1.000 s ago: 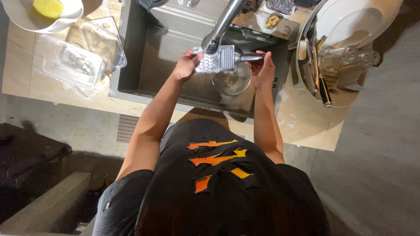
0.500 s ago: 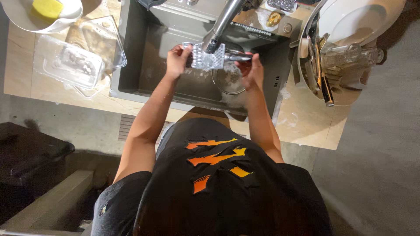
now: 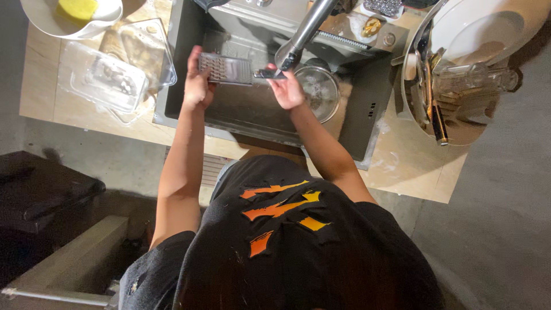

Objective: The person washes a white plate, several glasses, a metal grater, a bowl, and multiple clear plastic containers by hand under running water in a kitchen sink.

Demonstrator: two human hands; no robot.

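Metal grater [image 3: 225, 69] is held flat over the dark sink [image 3: 189, 112], under the tap [image 3: 304, 31]. Left hand [image 3: 197, 86] grips its far end, right hand [image 3: 285, 89] pinches the black handle. Glass bowl [image 3: 318, 92] sits in the sink, looks wet. White bowl [image 3: 51, 20] on the counter holds a yellow sponge [image 3: 78, 8], with clear plastic tubs [image 3: 109, 80] beside it. Drying rack [image 3: 453, 123] holds a white plate [image 3: 482, 28] and utensils.
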